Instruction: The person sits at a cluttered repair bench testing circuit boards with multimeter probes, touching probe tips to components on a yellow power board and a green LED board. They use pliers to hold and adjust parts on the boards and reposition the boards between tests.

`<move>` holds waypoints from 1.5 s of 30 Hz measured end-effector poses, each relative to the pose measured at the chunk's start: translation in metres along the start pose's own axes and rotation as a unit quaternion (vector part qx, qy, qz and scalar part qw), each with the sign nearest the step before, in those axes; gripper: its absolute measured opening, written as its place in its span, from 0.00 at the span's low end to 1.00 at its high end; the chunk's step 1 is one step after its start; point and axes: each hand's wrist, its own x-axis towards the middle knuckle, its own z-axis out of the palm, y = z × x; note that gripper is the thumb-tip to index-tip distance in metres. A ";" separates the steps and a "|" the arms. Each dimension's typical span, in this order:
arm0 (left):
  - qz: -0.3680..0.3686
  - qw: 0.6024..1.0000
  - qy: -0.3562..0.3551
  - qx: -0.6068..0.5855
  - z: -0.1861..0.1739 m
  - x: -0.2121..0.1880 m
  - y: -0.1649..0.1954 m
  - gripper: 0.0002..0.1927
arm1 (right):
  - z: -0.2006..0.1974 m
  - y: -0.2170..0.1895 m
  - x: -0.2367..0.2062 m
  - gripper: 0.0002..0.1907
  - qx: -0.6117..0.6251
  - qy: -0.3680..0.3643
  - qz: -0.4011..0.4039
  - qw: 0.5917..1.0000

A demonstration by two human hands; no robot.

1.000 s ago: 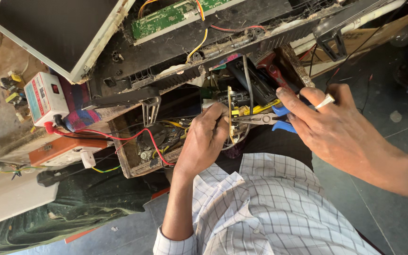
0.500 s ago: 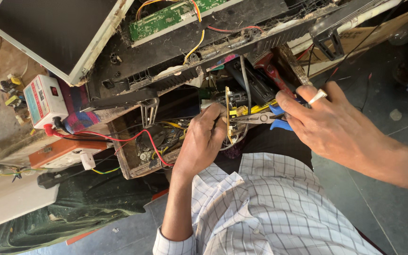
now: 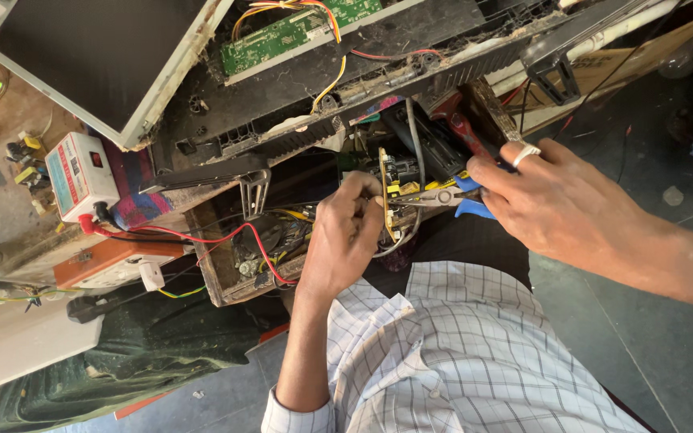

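My left hand (image 3: 345, 239) grips a small circuit board (image 3: 385, 192) held on edge, with yellow parts on it. My right hand (image 3: 551, 200), a ring on one finger, holds blue-handled pliers (image 3: 452, 197) whose jaws reach the board's edge. Both hands work above my lap, over a checked shirt (image 3: 459, 353). Red and yellow wires (image 3: 242, 232) run from the left toward the board.
A dismantled flat screen (image 3: 98, 56) with a green circuit board (image 3: 298, 32) lies above. A white and red meter box (image 3: 78, 172) and an orange box (image 3: 114, 261) sit at left. An open tray of small parts (image 3: 242, 265) is beside my left hand. Dark floor lies at right.
The hands have stayed on the board and pliers, with only slight shifts. The view has moved a little.
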 end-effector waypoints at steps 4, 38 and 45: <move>-0.005 1.000 0.015 -0.022 0.004 0.000 -0.001 0.05 | 0.000 0.001 0.000 0.13 0.005 -0.005 0.008 1.000; 0.051 0.998 -0.029 -0.001 0.000 0.009 -0.007 0.03 | 0.011 0.001 -0.004 0.17 -0.099 0.002 0.020 0.995; 0.057 0.998 -0.025 -0.002 0.000 0.009 -0.006 0.02 | 0.017 -0.003 -0.009 0.15 -0.060 0.058 0.051 0.995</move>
